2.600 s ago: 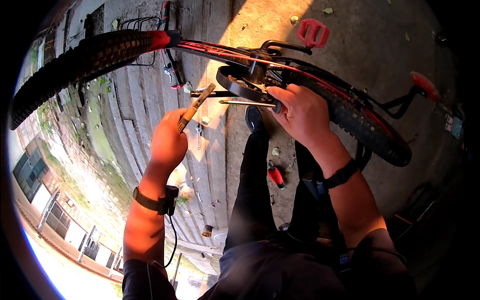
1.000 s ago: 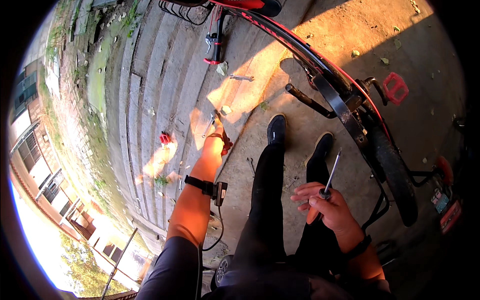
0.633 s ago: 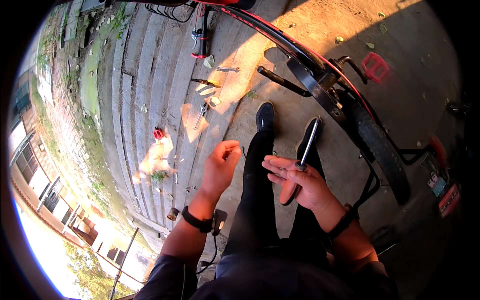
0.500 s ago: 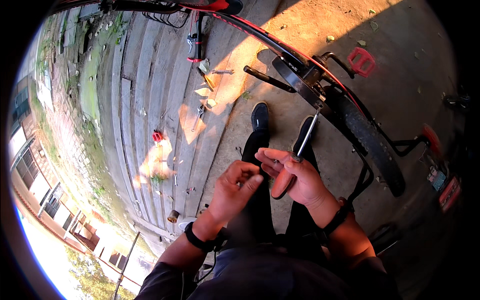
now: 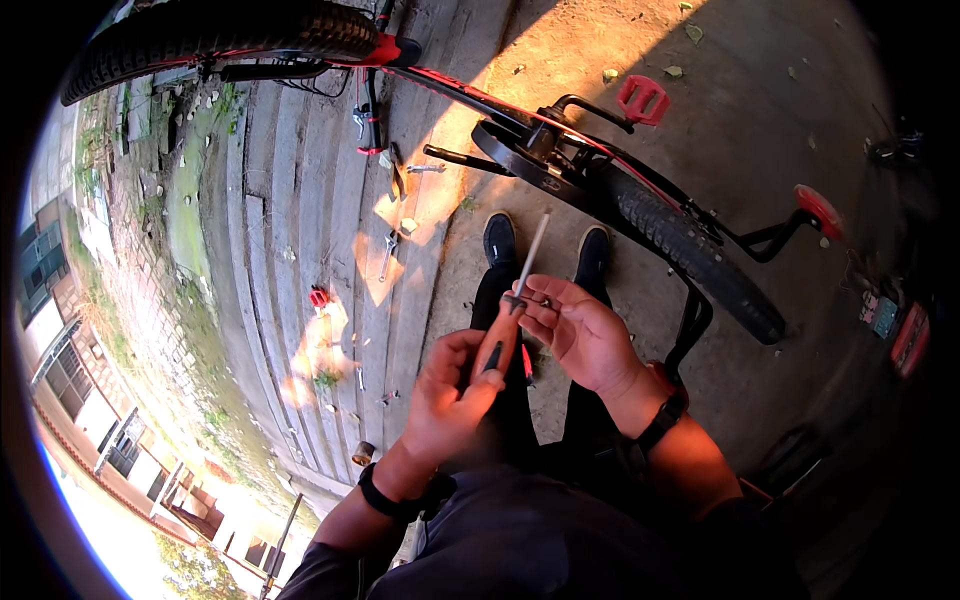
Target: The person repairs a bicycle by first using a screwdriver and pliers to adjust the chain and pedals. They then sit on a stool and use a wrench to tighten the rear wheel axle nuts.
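Left hand (image 5: 452, 395): closed around the screwdriver (image 5: 497, 347) by its handle; the tool is near, between both hands, shaft pointing far. Right hand (image 5: 590, 340): fingers partly curled beside the shaft's base; whether they pinch anything small cannot be told at this size. Caution: a loose pinch could drop it. Farther out, the bicycle (image 5: 540, 172) could be scratched if the shaft swings forward.

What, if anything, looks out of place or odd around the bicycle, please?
One crank arm ends bare, while the other carries a red pedal; a small red piece, perhaps the missing pedal, lies loose on the grey ground.
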Demonstrator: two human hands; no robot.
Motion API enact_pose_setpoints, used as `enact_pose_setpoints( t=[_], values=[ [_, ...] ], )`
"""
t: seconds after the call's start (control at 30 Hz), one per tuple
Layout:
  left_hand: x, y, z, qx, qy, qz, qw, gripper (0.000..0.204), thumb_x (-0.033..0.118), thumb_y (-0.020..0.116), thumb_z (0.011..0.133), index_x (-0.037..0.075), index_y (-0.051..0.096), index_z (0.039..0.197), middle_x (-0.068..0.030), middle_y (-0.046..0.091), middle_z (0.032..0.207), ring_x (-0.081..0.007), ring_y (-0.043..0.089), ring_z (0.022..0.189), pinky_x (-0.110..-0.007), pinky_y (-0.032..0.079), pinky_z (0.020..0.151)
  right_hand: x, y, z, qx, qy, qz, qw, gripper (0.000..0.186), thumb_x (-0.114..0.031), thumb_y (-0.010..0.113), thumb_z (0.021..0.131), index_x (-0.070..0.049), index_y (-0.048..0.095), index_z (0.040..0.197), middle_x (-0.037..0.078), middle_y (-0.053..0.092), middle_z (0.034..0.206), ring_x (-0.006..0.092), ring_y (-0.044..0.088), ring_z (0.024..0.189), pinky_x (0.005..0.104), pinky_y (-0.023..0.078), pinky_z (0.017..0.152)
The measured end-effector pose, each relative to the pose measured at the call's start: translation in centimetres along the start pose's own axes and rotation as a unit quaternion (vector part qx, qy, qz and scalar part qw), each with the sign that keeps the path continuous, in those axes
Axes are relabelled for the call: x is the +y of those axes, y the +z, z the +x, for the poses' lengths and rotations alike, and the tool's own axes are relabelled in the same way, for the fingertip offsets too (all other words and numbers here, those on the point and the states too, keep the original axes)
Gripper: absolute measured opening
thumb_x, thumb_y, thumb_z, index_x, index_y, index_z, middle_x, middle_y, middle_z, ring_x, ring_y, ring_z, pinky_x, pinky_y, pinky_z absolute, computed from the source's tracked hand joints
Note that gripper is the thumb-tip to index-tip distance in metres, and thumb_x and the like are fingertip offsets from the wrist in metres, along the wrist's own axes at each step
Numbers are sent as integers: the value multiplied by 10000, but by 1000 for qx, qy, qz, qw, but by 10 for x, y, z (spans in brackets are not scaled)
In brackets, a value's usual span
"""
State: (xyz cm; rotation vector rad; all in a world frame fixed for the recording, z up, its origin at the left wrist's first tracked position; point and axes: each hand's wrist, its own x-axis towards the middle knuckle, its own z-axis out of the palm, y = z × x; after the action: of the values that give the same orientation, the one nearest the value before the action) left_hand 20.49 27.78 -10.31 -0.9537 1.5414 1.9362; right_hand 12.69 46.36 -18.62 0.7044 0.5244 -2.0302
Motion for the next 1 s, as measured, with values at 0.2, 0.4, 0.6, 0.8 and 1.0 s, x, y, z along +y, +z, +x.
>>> enact_pose_setpoints(
  t=[0.2,0.4,0.6,0.8,1.0],
  values=[
    [4,-15,-33,25,-5,15,1000,400,127,615,934,-17,440,1264,-89,620,1003,-113,599,842,-270,487,787,-15,-13,-9,37,-16,-25,999,283,-31,437,1000,-10,570,1249,164,627,1249,300,616,1201,378,529,999],
    [6,-12,-50,42,-28,36,998,392,179,567,929,-29,430,1232,-126,644,945,-123,600,765,-253,470,698,-29,-14,-16,73,15,-76,994,213,-192,539,1026,-45,619,1158,111,698,1026,244,712,937,328,594,764],
    [0,-18,-54,-9,-68,-72,995,433,157,649,923,-5,450,1272,-100,638,1013,-126,604,840,-282,499,783,-23,-32,-11,77,-18,-134,988,189,-213,634,983,-60,660,1090,4,662,875,141,652,731,252,507,631],
    [5,-6,-52,-17,-81,-78,994,601,333,717,887,-32,440,1276,-123,646,981,-145,616,770,-268,495,691,-24,-20,1,127,-55,-108,984,187,-183,656,965,-79,667,1120,2,665,921,134,651,795,260,502,682],
    [11,5,-48,-18,-83,-57,995,582,300,695,892,-35,433,1288,-121,636,990,-144,613,773,-266,494,681,-28,-8,21,120,-61,-47,990,179,-179,634,976,-84,654,1128,40,676,969,165,671,855,271,529,703]
  ],
)
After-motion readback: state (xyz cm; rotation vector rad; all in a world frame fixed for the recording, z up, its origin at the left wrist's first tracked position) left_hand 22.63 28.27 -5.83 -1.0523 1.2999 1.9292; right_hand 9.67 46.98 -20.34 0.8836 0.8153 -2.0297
